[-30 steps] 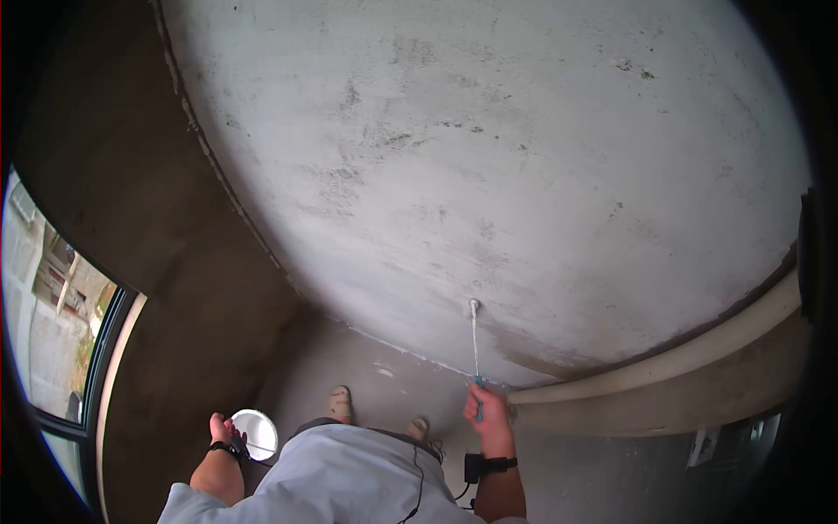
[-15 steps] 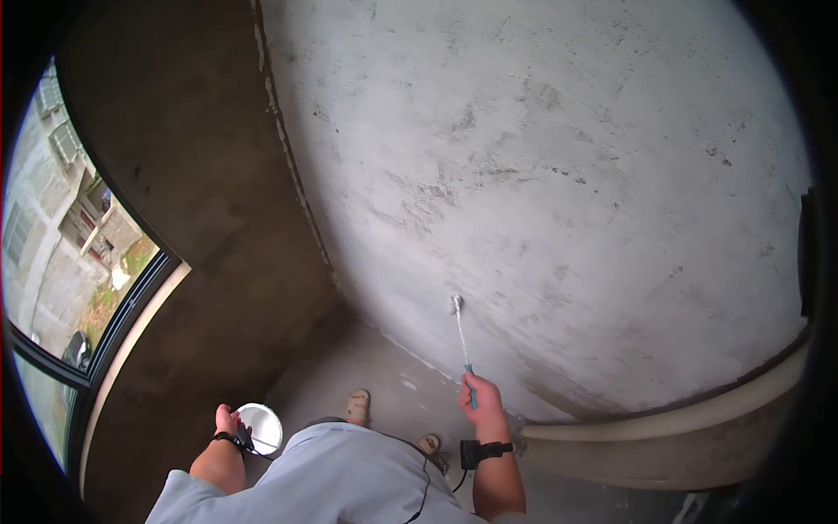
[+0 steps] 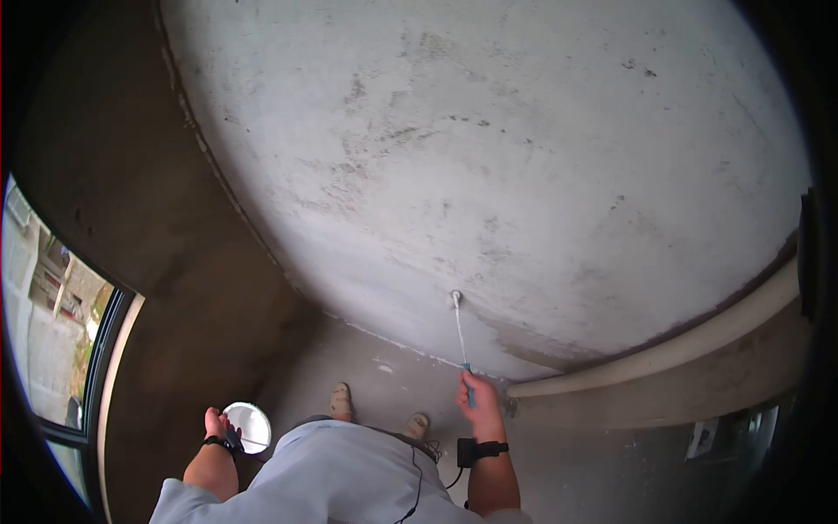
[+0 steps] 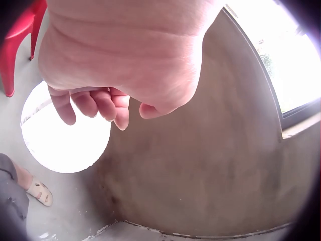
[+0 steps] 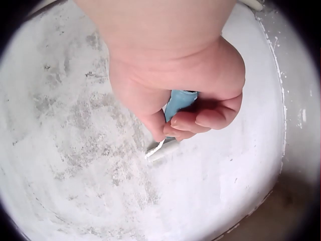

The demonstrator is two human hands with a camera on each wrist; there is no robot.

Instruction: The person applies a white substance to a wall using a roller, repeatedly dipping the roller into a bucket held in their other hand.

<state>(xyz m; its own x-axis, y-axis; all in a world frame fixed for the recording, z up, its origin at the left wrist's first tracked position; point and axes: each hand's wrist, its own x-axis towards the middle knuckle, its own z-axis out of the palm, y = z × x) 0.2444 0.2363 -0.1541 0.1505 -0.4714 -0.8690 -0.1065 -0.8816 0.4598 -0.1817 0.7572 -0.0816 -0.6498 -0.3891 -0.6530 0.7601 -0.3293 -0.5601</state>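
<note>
My right hand (image 3: 479, 403) grips the blue handle (image 5: 179, 103) of a small paint roller (image 3: 455, 299). The roller's thin frame is coated white, and its head is against the white, patchy wall (image 3: 576, 244). In the right wrist view, curled fingers wrap the handle and hide part of it. Low on the other side, my left hand (image 3: 218, 425) holds a white bucket (image 3: 254, 430). The left wrist view shows the fingers curled over the side of that bright bucket (image 4: 70, 148); their exact hold on it is hidden.
A brown bare wall (image 3: 175, 262) with a window (image 3: 57, 323) stands to the left. A long pale pipe (image 3: 681, 349) runs along the right. One red plastic stool (image 4: 20, 42) shows in the left wrist view. Sandalled feet (image 3: 340, 400) stand on the grey floor.
The roller has shifted a little left along the wall compared with one second ago. The head view swung left and back. Both hands keep their hold.
</note>
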